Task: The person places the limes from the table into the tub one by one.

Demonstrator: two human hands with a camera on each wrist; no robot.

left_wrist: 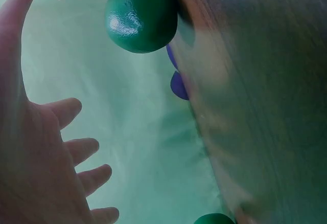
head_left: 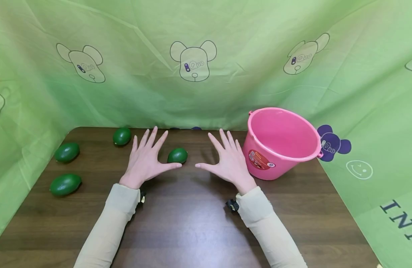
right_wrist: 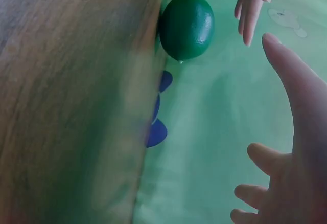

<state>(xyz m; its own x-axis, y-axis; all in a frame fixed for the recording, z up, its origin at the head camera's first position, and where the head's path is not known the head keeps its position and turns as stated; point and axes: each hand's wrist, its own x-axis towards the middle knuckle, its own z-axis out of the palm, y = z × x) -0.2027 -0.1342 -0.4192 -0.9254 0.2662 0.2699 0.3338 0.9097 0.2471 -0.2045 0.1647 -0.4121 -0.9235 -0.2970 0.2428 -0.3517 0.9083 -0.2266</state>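
Note:
Both hands are held over the table with fingers spread, and neither holds anything. My left hand [head_left: 145, 162] has its thumb stretched toward a glossy green lime [head_left: 177, 155], which lies between the two hands. Part of that lime is hidden behind the left thumb in the head view; in the left wrist view the lime [left_wrist: 141, 16] appears apart from the fingers. My right hand [head_left: 230, 160] points its thumb toward the same lime from the other side. Just right of this hand stands a pink bucket [head_left: 286, 163], upright, with its opening facing up.
Three more limes lie on the left part of the brown wooden table [head_left: 179, 230]: one lime [head_left: 121, 136] near the back edge, another lime [head_left: 67, 152] by the left edge, and a third lime [head_left: 66, 184] nearer the front. A green printed curtain [head_left: 132, 93] surrounds the back and sides.

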